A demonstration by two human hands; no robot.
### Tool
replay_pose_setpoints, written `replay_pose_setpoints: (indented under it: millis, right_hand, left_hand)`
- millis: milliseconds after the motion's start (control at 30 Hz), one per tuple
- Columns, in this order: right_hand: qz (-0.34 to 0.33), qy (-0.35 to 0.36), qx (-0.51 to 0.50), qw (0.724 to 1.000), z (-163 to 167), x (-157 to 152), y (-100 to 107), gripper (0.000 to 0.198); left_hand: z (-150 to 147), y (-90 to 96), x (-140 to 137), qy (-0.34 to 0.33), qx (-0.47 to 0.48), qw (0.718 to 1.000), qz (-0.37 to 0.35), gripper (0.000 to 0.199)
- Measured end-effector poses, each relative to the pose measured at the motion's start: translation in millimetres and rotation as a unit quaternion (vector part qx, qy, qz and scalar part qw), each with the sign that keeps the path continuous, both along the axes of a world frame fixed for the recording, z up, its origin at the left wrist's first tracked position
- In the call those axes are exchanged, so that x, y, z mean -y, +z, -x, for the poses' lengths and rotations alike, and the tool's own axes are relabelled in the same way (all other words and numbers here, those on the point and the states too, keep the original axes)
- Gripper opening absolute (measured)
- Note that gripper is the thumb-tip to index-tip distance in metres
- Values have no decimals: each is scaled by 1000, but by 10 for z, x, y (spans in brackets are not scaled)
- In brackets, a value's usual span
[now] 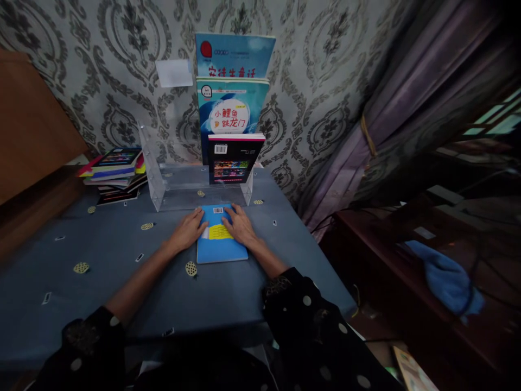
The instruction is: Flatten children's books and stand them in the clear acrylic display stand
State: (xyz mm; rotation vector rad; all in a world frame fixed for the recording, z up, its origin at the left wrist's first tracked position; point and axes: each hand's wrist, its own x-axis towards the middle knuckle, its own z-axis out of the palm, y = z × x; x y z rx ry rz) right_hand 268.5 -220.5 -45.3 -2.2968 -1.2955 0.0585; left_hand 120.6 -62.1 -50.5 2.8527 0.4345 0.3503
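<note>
A blue book (222, 251) with a yellow panel and a barcode lies flat on the cloth-covered table. My left hand (191, 227) grips its left edge, thumb over the cover and fingers along the side. On the opposite side my right hand (239, 224) holds the upper right edge, its thumb reaching onto the cover. Just beyond the book stands a clear acrylic rack (185, 195). Upright at its right end are a black book (234, 157), a teal book (226, 106) behind it, and a taller blue book (240, 51) at the back.
To the rack's left sits a stack of books (118, 171). A brown wooden panel (36, 125) borders the left side. Patterned wallpaper rises behind, with a purple curtain (350, 157) at right. A blue cloth (448, 279) lies on the dark red furniture at right.
</note>
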Motion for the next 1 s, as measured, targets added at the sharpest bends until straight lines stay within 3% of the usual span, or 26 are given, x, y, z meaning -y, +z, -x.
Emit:
replay_pose_setpoints:
  millis: [300,500,1000]
  right_hand:
    - [3,29,-10,1000,-98,-11,-54,47]
    - [-18,8,-43,999,-83,7,-47,49]
    - [-55,-36,-26,998,-76,-15,-28,48]
  left_hand:
    - [-80,-131,-89,17,85,996,-1,47]
    - [-82,-210,-135,5,112,994,17,47]
    - [-84,-27,-69,13,58,998,-6,54]
